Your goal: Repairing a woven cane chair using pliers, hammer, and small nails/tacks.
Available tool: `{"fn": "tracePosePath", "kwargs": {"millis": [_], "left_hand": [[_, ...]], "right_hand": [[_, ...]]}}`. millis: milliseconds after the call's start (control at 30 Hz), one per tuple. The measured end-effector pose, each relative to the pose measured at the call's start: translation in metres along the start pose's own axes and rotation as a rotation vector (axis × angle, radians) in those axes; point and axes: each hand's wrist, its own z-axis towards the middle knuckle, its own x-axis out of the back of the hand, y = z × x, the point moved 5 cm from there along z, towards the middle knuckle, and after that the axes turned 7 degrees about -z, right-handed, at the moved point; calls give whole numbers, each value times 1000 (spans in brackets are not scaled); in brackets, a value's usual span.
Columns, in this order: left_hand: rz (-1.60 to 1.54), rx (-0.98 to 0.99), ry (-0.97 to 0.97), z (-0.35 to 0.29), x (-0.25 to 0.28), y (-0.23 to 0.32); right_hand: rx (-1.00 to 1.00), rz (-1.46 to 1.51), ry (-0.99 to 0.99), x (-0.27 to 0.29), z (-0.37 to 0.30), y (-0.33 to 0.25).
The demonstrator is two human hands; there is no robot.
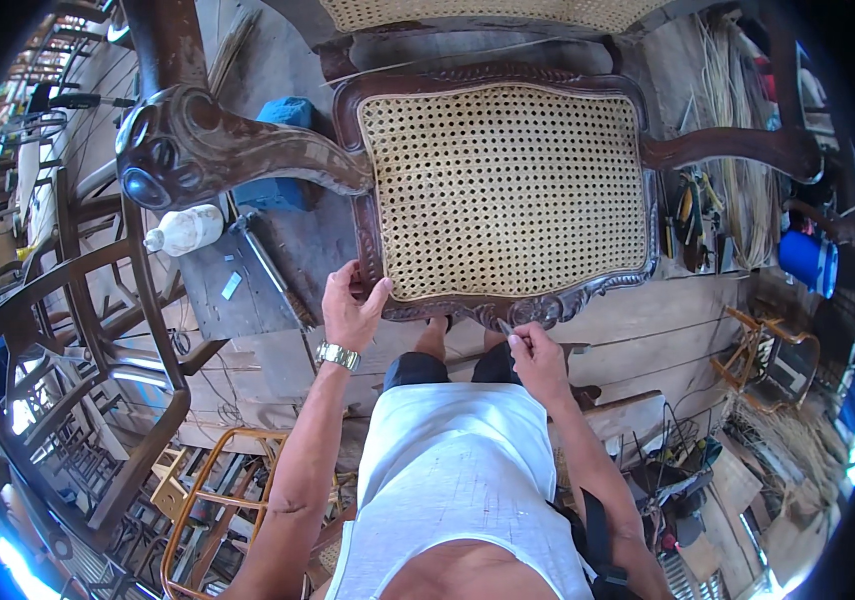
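Note:
A dark carved wooden armchair point(496, 308) lies across the bench in front of me, its woven cane panel point(508, 190) facing up. At the panel's near left corner, my left hand point(353, 312) grips the carved frame, thumb on top by the cane and fingers at the outer side. My right hand point(540, 360) is closed in a pinch at the near edge, right of the middle. From its fingertips a small, thin, greyish pointed piece point(505, 326) sticks out toward the carving; its kind is too small to make out. The curved left armrest point(238, 150) reaches toward the left.
Left of the chair, a white bottle point(188, 232), a blue block point(283, 160) and a hammer point(273, 272) lie on the bench point(323, 235). Bare chair frames point(73, 270) crowd the left. Long cane strands point(743, 110) and hand tools point(693, 215) lie at the right.

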Motion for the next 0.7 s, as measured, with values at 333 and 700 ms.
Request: {"fn": "tracePosePath", "kwargs": {"millis": [333, 700], "left_hand": [[538, -513, 172, -22, 1, 63], [435, -640, -166, -60, -91, 66]], "right_hand": [[109, -14, 132, 11, -20, 20], [10, 43, 33, 15, -29, 61]]}}
